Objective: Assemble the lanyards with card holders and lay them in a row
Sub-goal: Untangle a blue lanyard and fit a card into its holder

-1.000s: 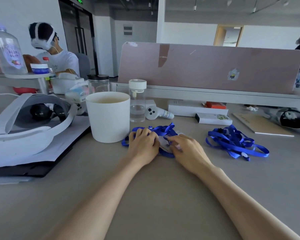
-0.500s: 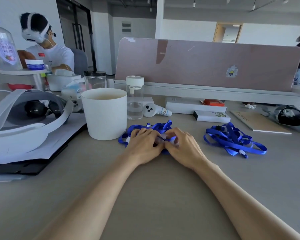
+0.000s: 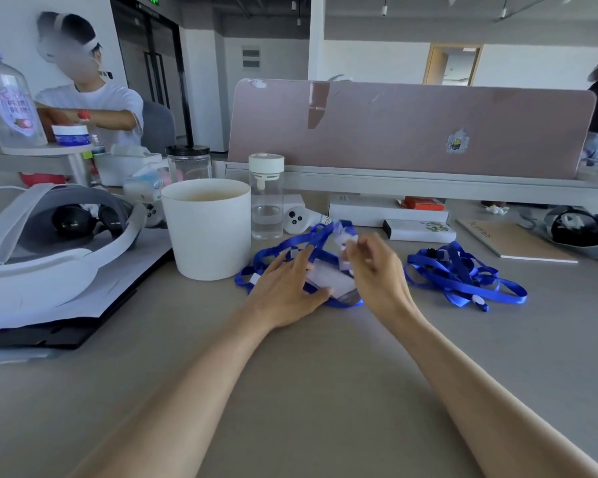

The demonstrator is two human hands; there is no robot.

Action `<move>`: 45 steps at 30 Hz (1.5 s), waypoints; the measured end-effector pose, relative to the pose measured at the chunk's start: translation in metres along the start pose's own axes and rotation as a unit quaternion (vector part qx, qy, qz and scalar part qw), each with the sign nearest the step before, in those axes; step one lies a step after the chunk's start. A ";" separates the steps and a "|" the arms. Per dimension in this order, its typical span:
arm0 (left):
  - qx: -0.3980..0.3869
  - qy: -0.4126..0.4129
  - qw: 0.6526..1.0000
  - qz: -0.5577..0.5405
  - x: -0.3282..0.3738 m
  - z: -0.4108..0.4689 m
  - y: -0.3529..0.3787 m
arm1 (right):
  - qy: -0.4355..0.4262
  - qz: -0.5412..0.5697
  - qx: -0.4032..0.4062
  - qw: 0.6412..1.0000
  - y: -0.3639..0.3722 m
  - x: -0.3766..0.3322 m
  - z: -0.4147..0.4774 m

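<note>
Card holder (image 3: 328, 279) lies flat on the desk (image 3: 308, 391), just right of the white cup (image 3: 209, 229), resting on a tangle of blue lanyard (image 3: 283, 244). Left hand (image 3: 285, 288) lies palm down over the holder's left edge, fingers spread and loose, pinning it rather than gripping. Right hand (image 3: 377, 270) is raised just right of the holder, wrist cocked, its grip pinched shut on a small white clip end, blurred, with a strap rising to it. Both forearms stretch out bare across the desk. A second lanyard heap (image 3: 463, 274) sits further right of the cup, apart from the hands.
</note>
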State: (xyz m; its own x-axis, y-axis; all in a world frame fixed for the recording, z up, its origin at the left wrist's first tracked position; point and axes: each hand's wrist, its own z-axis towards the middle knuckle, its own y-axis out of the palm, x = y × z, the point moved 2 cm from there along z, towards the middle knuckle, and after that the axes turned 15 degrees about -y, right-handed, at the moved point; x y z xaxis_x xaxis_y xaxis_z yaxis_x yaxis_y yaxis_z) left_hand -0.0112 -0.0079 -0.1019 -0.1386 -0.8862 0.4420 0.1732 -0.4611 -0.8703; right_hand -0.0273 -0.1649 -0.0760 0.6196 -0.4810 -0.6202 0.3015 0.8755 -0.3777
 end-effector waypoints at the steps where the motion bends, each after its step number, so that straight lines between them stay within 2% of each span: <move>1: -0.007 -0.006 1.000 -0.001 0.002 -0.002 -0.001 | 0.027 0.070 0.039 0.996 -0.004 -0.004 0.003; 3: -0.018 -0.026 0.999 -0.013 0.003 -0.004 -0.002 | 0.090 0.212 0.107 0.967 -0.011 -0.014 0.008; 5: -0.013 -0.041 0.999 -0.022 0.005 -0.005 -0.005 | 0.149 0.338 0.159 0.915 -0.017 -0.021 0.012; 7: 0.010 -0.043 0.999 -0.030 0.006 -0.006 -0.006 | 0.171 0.419 0.183 0.873 -0.019 -0.023 0.014; 9: 0.006 -0.033 0.995 -0.098 0.007 -0.003 -0.007 | 0.183 0.451 0.175 0.856 -0.019 -0.019 0.014; 12: -0.075 -0.004 0.971 -0.226 0.009 0.002 -0.006 | 0.215 0.495 0.131 0.831 -0.017 -0.012 0.012; 14: -0.103 -0.006 0.965 -0.243 0.010 0.003 -0.002 | 0.226 0.514 0.095 0.822 -0.018 -0.013 0.011; 18: -0.063 0.006 0.971 -0.230 0.009 0.001 0.001 | 0.254 0.442 0.017 0.860 -0.024 -0.022 0.008; 20: -0.084 0.026 0.968 -0.233 0.015 0.000 -0.001 | 0.266 0.444 -0.028 0.855 -0.025 -0.027 0.005; 23: -0.106 0.020 0.959 -0.264 0.020 0.004 0.001 | 0.242 0.421 -0.070 0.871 -0.025 -0.032 0.002; 26: -0.105 0.016 0.959 -0.263 0.023 0.008 -0.002 | 0.196 0.437 -0.115 0.870 -0.024 -0.039 0.004; 28: -0.093 0.023 0.966 -0.242 0.029 0.003 -0.006 | 0.181 0.432 -0.104 0.878 -0.023 -0.037 0.004; 30: -0.040 0.029 0.972 -0.232 0.031 -0.001 -0.009 | 0.177 0.415 -0.079 0.889 -0.023 -0.031 0.004; 32: 0.025 0.009 0.959 -0.281 0.027 -0.003 -0.018 | 0.179 0.402 -0.067 0.895 -0.024 -0.028 0.003; 35: 0.117 -0.069 0.901 -0.411 0.011 0.002 -0.032 | 0.195 0.382 -0.038 0.903 -0.027 -0.021 0.003; 38: 0.180 -0.164 0.806 -0.540 -0.004 0.006 -0.044 | 0.196 0.363 -0.027 0.911 -0.027 -0.013 0.003; 40: 0.169 -0.216 0.746 -0.607 -0.012 0.006 -0.051 | 0.202 0.331 -0.022 0.921 -0.025 -0.007 0.003; 43: 0.130 -0.207 0.605 -0.757 -0.016 0.008 -0.061 | 0.203 0.245 -0.035 0.947 -0.022 -0.005 0.001; 44: 0.126 -0.196 0.574 -0.785 -0.016 0.008 -0.064 | 0.205 0.226 -0.038 0.951 -0.021 -0.004 0.000; 45: 0.125 -0.185 0.570 -0.791 -0.016 0.006 -0.067 | 0.209 0.213 -0.037 0.954 -0.020 -0.003 0.000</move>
State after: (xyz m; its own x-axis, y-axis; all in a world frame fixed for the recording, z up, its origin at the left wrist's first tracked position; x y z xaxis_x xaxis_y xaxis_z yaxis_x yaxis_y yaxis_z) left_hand -0.0144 0.0369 -0.0493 -0.1075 0.7192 0.6864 0.2562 -0.6471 0.7181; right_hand -0.0350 -0.1812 -0.0670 0.3263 -0.0734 -0.9424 0.0266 0.9973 -0.0685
